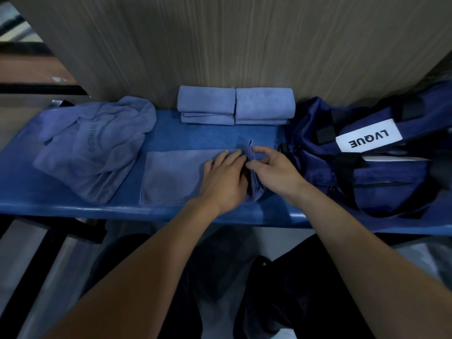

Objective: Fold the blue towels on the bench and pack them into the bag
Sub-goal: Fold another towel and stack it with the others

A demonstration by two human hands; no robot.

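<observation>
- Hands mid-fold: my left hand (223,178) lies flat, pinning the towel (171,177) to the bench (208,137).
- Right hand (274,171) pinches its bunched edge, ready to fold.
- Bag (367,172) sits right beside, handy for packing.

Soft, matt terry towels (176,177) on a smooth bench (208,135) — bag (367,172) of faintly shiny woven cloth.
</observation>
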